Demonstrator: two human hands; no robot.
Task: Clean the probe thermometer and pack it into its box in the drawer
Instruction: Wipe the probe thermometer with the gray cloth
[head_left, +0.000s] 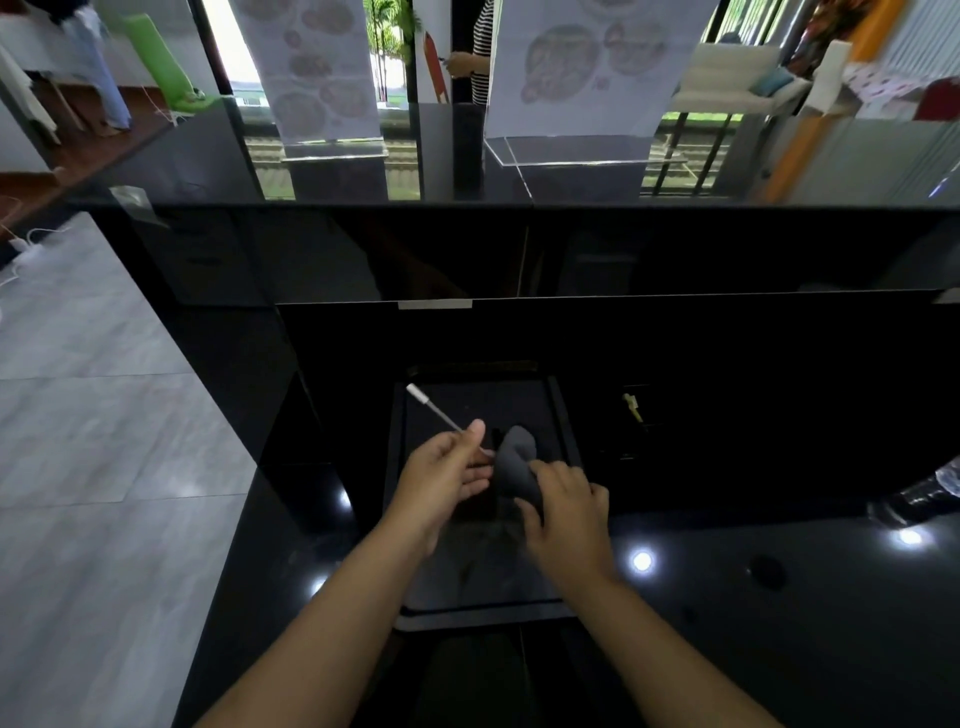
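Strong daylight comes in through the far windows (387, 67), which are overexposed and washed out. The near scene is dim by contrast: the glossy black table (753, 597) swallows detail, and the open drawer (483, 608) is nearly lost in darkness. Small bright glare spots from overhead lights reflect off the table near the right hand (569, 512) and at the far right. The grey floor (93, 467) on the left carries a soft sheen. Straight lines bow toward the edges from the wide-angle lens, and the far corners look smeared and soft.
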